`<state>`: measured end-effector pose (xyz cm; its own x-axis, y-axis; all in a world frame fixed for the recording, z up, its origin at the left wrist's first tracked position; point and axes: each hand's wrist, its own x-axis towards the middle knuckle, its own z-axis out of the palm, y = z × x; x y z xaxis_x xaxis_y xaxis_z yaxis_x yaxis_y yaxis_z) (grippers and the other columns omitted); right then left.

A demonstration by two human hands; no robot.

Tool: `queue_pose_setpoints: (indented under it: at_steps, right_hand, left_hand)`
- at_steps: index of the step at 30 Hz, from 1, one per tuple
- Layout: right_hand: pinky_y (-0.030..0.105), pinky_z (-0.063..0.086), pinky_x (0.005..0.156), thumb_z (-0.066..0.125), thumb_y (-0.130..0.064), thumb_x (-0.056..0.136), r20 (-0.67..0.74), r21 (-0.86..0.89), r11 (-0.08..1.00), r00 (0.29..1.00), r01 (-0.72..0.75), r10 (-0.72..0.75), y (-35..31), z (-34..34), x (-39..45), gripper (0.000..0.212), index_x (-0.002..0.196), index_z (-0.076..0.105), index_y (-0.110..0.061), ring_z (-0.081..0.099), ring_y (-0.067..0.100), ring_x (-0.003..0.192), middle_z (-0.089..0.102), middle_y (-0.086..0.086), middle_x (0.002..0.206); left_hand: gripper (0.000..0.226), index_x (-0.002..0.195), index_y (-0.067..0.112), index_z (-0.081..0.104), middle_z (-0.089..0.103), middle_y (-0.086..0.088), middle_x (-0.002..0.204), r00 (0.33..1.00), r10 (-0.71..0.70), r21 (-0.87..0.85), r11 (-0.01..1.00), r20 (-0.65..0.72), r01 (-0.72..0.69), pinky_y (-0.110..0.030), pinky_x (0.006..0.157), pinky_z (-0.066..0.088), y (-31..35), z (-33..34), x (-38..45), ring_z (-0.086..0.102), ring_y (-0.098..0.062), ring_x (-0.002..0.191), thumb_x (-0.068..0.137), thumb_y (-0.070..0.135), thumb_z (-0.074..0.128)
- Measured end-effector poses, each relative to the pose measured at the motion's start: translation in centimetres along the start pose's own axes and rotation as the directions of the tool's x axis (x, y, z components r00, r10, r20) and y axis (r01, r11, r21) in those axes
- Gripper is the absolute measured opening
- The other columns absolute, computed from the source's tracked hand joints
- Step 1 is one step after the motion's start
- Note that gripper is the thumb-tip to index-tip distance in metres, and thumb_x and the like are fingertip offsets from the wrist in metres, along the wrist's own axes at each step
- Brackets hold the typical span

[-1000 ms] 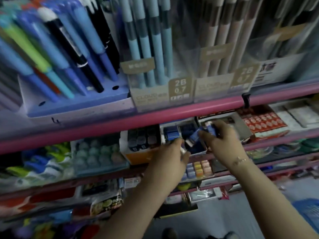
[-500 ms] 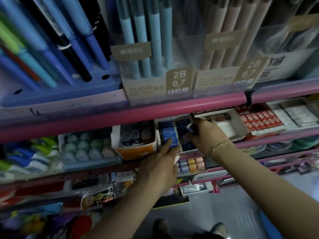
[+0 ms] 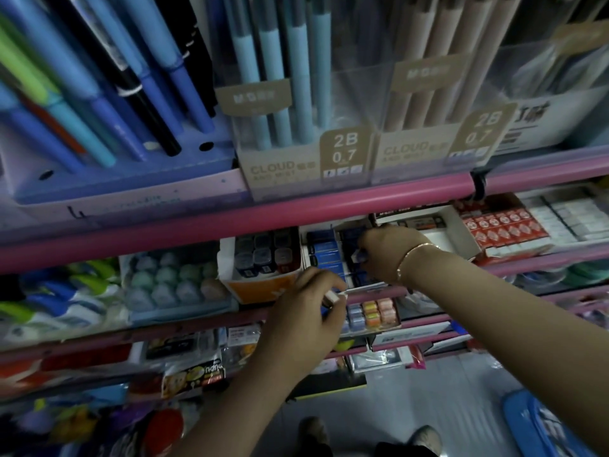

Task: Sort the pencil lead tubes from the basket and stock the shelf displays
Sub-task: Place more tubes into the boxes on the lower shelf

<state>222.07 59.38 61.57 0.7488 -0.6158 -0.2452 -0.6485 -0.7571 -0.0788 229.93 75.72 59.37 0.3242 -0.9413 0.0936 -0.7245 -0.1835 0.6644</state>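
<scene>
Right hand (image 3: 385,255) pinches a tube (image 3: 359,257) over the box (image 3: 333,258); left hand (image 3: 313,311) grips spares (image 3: 331,296). A careless push could topple stacked tubes.

Left arm reaching in from 6 o'clock, bare forearm angling up toward 1 o'clock. Left hand (image 3: 306,311) showing its back, fingers curling, fingertips pinching small white-ended piece. Right arm entering from 4 o'clock, bare forearm slanting up toward 10 o'clock, thin bracelet (image 3: 416,255) circling wrist. Right hand (image 3: 385,250) lying at 1 o'clock of left hand, knuckles up, fingers curling down; what they are gripping is hidden. Hands near, not touching.
</scene>
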Motion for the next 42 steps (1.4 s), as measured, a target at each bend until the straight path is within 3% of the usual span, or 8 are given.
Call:
queue_pose_setpoints:
  at_steps: [16,19,21,24,32,36,39,42]
  right_hand:
    - [0.027,0.042,0.081,0.058,-0.025,0.084,0.164,0.378,0.924,0.986,-0.054,-0.01,2.0,-3.3,-0.6,0.032,0.114,0.053,-0.016,0.052,0.022,0.096,0.057,0.005,0.112]
    - [0.002,0.038,0.062,0.06,-0.011,0.083,0.046,0.633,0.774,0.999,-0.018,-0.014,2.3,-4.4,-2.1,0.026,0.102,0.064,-0.028,0.055,-0.004,0.074,0.06,-0.015,0.086]
    - [-0.003,0.036,0.052,0.061,0.003,0.079,-0.03,0.77,0.638,1.0,0.027,-0.006,2.0,-4.8,-3.3,0.035,0.088,0.067,-0.03,0.054,-0.015,0.057,0.062,-0.027,0.06]
    - [0.004,0.042,0.052,0.061,0.016,0.073,-0.079,0.889,0.453,0.997,0.068,0.007,1.4,-4.8,-4.6,0.04,0.083,0.071,-0.022,0.054,-0.007,0.051,0.066,-0.019,0.058]
    - [0.025,0.057,0.071,0.05,0.013,0.084,0.137,0.98,-0.152,0.99,-0.132,0.019,2.2,-3.1,-5.1,0.025,0.093,0.069,-0.001,0.067,0.023,0.07,0.07,0.02,0.087]
    - [0.024,0.057,0.077,0.059,0.014,0.08,0.07,0.997,0.002,0.989,-0.071,0.13,2.4,-2.7,-4.4,0.021,0.095,0.067,0.001,0.068,0.02,0.065,0.071,0.013,0.079]
    - [0.006,0.043,0.074,0.067,-0.001,0.08,-0.227,0.707,0.705,0.96,0.048,0.163,2.1,-2.0,-2.7,0.018,0.097,0.071,-0.006,0.063,0.017,0.08,0.069,0.008,0.091]
    - [0.027,0.042,0.086,0.055,-0.012,0.087,-0.256,0.237,0.962,0.964,0.137,-0.075,1.2,-0.8,-1.2,0.026,0.109,0.068,-0.014,0.057,0.029,0.106,0.064,0.01,0.115]
  left_hand:
    - [0.049,0.139,0.017,0.042,0.014,0.005,0.157,0.941,-0.243,0.203,0.959,0.237,0.197,-0.031,0.103,0.034,1.5,0.9,3.6,0.039,-0.019,0.133,0.097,0.042,0.043]
    - [0.032,0.125,0.02,0.054,0.062,0.005,0.108,0.951,-0.29,-0.178,0.935,0.11,0.306,-0.019,0.067,0.044,2.0,-0.1,3.4,0.059,-0.008,0.077,0.094,0.028,0.053]
    - [0.023,0.113,0.016,0.061,0.058,0.009,0.06,0.911,-0.378,-0.586,0.706,0.162,0.397,-0.014,0.042,0.035,2.6,-0.8,3.3,0.045,-0.003,0.041,0.09,0.021,0.059]
    - [0.013,0.098,0.015,0.067,0.066,-0.009,0.075,0.889,-0.423,-0.787,0.483,0.174,0.384,-0.015,0.035,0.027,3.1,-1.4,3.5,0.035,-0.006,0.036,0.087,0.02,0.063]
    - [0.021,0.074,0.027,0.07,0.05,-0.013,0.067,0.9,-0.425,-0.78,0.529,0.098,0.335,-0.016,0.036,0.023,2.7,-0.8,3.9,0.03,-0.007,0.036,0.087,0.012,0.062]
    - [0.004,0.09,0.02,0.065,0.052,0.002,0.053,0.888,-0.44,-0.708,0.585,0.132,0.395,-0.017,0.038,0.028,2.5,-0.2,4.6,0.036,-0.002,0.035,0.088,0.024,0.065]
    - [0.012,0.101,0.02,0.062,0.062,0.015,0.073,0.933,-0.357,-0.288,0.889,0.054,0.356,-0.02,0.053,0.042,2.0,0.6,5.0,0.053,-0.003,0.056,0.092,0.026,0.059]
    - [0.029,0.116,0.014,0.059,0.052,0.0,0.123,0.961,-0.245,0.175,0.959,0.124,0.222,-0.027,0.085,0.043,1.6,1.3,4.3,0.055,-0.019,0.102,0.095,0.032,0.051]
